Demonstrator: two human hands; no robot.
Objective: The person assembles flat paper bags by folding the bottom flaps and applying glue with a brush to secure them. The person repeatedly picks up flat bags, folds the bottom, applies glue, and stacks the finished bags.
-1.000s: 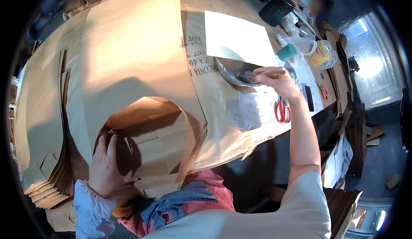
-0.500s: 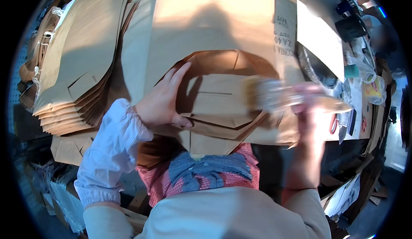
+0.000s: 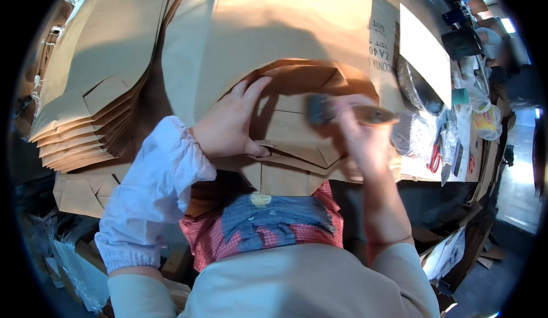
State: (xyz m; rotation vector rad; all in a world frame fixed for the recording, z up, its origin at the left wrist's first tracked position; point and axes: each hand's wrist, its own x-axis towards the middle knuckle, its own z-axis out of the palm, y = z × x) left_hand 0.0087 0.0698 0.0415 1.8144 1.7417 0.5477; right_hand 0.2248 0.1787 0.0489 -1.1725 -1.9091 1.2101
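In front of me lies a brown paper bag [image 3: 288, 125] with its folded bottom end spread out, flaps facing up. My left hand [image 3: 228, 118] rests at the left side of this opening, fingers spread against the far fold and thumb on the near flap. My right hand [image 3: 362, 132] is closed around the wooden handle of a flat paintbrush [image 3: 374, 114]. Its dark bristles, blurred by motion, are over the right part of the bag's bottom; whether they touch the paper I cannot tell.
A fanned stack of brown paper bags [image 3: 114, 49] lies on the left. At the right are a white sheet [image 3: 425, 49], a plastic-lined bowl [image 3: 419, 89], a plastic-covered container [image 3: 412, 135], red-handled scissors [image 3: 435, 161] and a knife [image 3: 447, 169]. The table's near edge runs just in front of me.
My right hand has swept the paintbrush leftward over the bag's bottom. My left hand has shifted slightly right. The plastic-covered container on the right has come into sight.
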